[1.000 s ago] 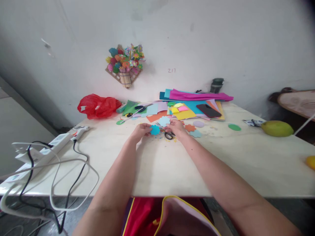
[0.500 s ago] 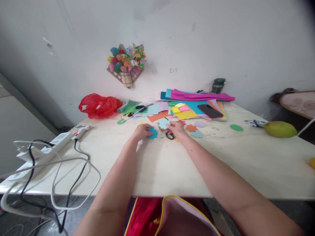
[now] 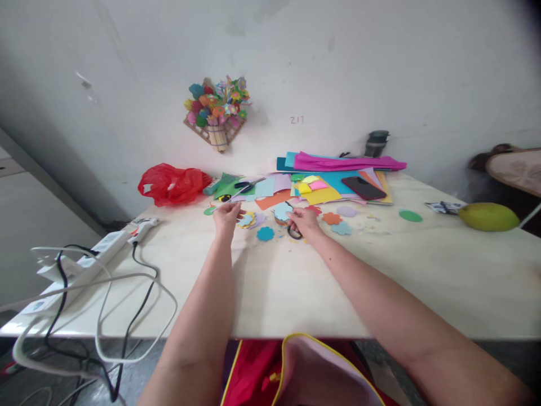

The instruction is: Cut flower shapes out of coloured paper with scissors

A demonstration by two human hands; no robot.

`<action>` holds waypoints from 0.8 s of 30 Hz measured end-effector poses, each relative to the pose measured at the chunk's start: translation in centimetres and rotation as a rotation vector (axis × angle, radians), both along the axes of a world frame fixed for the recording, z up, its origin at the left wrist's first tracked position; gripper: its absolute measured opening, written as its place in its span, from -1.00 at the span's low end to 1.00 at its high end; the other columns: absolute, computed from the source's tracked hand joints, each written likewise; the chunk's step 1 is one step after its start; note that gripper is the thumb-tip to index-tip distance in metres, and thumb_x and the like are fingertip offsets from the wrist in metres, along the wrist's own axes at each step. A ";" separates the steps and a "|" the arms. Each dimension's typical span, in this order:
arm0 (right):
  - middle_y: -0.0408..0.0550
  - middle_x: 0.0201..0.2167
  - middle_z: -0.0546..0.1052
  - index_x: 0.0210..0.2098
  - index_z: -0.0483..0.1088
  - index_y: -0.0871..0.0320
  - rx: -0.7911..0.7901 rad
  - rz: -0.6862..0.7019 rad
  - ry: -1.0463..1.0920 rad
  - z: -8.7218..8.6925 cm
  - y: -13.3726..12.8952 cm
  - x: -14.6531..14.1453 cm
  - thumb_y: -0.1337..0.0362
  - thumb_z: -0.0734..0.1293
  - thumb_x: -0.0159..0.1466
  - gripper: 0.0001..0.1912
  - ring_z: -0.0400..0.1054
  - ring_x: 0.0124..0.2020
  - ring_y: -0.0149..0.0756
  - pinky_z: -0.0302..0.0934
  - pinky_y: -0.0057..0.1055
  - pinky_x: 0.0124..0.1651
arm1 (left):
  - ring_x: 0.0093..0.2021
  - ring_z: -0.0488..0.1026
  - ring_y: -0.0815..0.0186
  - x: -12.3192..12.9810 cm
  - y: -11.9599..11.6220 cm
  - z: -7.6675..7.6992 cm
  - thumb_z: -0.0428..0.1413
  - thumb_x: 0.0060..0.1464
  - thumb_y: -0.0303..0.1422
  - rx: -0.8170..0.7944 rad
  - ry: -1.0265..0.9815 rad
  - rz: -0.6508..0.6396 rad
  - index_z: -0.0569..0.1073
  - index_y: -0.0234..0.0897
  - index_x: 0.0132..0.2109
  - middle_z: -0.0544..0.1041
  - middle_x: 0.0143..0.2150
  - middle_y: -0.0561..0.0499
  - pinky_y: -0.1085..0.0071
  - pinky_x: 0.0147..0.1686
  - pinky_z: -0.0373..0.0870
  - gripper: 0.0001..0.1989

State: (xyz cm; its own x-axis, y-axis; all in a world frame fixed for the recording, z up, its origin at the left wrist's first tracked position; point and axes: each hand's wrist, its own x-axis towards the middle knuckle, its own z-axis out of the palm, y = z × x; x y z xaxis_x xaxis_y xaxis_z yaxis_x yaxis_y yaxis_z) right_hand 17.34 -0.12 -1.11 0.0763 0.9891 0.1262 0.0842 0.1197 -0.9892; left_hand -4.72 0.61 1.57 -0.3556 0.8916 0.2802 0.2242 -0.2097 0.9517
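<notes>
Crafting table seen from the wearer's head. At the near edge, a red garment with yellow trim lies below the white tabletop; at left, a white power strip trails cables. Nearest of the cutouts, a blue flower cutout lies flat between the 2 hands, touched by neither. The right hand pinches the edge of a light-blue flower cutout; the black loop of a scissors handle shows beneath its fingers. The left hand, fingers bent, is at a yellow and light-blue flower stack; whether it grips this cannot be told. Right of the right hand lie an orange flower cutout and a lilac oval; farther right, a yellow-green fruit. Behind are a red plastic bag, a smartphone on coloured sheets and a magenta sheet. On the wall, a flower ornament hangs left of the handwritten number 217.
</notes>
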 end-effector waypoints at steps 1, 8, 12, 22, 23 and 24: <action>-0.21 -0.73 0.36 -0.64 0.24 0.19 0.001 -0.001 -0.007 -0.1 0.1 0.0 0.24 0.32 0.07 -0.76 0.16 -0.76 -0.55 -0.02 -0.65 -0.75 | -0.48 0.45 0.30 0.0 0.0 -0.1 0.17 -0.18 -0.16 -0.015 0.102 -0.035 0.52 -0.32 -0.38 0.55 -0.48 -0.09 0.44 -0.48 0.32 -0.71; -0.22 -0.72 0.37 -0.63 0.25 0.18 0.005 -0.006 0.033 -0.2 0.1 0.1 0.22 0.34 0.05 -0.76 0.17 -0.75 -0.54 0.00 -0.62 -0.73 | 0.34 -0.41 -0.13 1.9 -0.6 -1.9 0.17 -0.21 0.05 -0.080 1.104 -0.331 0.39 -0.04 0.11 0.07 0.33 0.03 -0.10 0.21 -0.38 -0.31; -0.22 -0.71 0.37 -0.66 0.24 0.18 0.020 -0.014 0.008 -0.2 0.1 0.1 0.22 0.35 0.05 -0.73 0.16 -0.75 -0.54 -0.01 -0.61 -0.73 | 0.31 -0.57 -0.14 2.7 -0.7 -2.7 -0.03 -0.14 0.21 -0.254 1.275 -0.325 0.08 -0.12 0.29 -0.14 0.38 -0.07 -0.20 0.14 -0.53 -0.10; -0.22 -0.70 0.37 -0.63 0.26 0.19 -0.002 -0.020 0.002 -0.2 0.5 -0.1 0.25 0.33 0.06 -0.78 0.17 -0.74 -0.55 -0.02 -0.61 -0.71 | 0.34 -0.45 -0.07 1.5 1.2 -3.4 -0.16 0.07 0.07 -0.264 0.883 -0.086 0.08 -0.05 0.29 -0.07 0.37 -0.02 -0.21 0.16 -0.42 -0.32; -0.22 -0.70 0.37 -0.63 0.26 0.19 -0.014 -0.018 -0.006 -0.2 0.7 -0.2 0.25 0.33 0.06 -0.78 0.16 -0.75 -0.55 -0.02 -0.61 -0.70 | 0.35 -0.39 -0.08 1.1 1.6 -3.3 -0.18 0.09 0.05 -0.248 0.776 -0.052 0.11 -0.03 0.27 -0.03 0.36 -0.03 -0.21 0.17 -0.36 -0.36; -0.22 -0.71 0.37 -0.62 0.26 0.19 -0.027 -0.017 -0.013 -0.3 0.9 -0.2 0.26 0.33 0.06 -0.79 0.16 -0.75 -0.55 -0.01 -0.61 -0.70 | 0.35 -0.32 -0.08 0.8 2.0 -3.1 -0.17 0.09 0.03 -0.239 0.667 -0.007 0.15 -0.03 0.26 0.02 0.35 -0.04 -0.19 0.17 -0.30 -0.39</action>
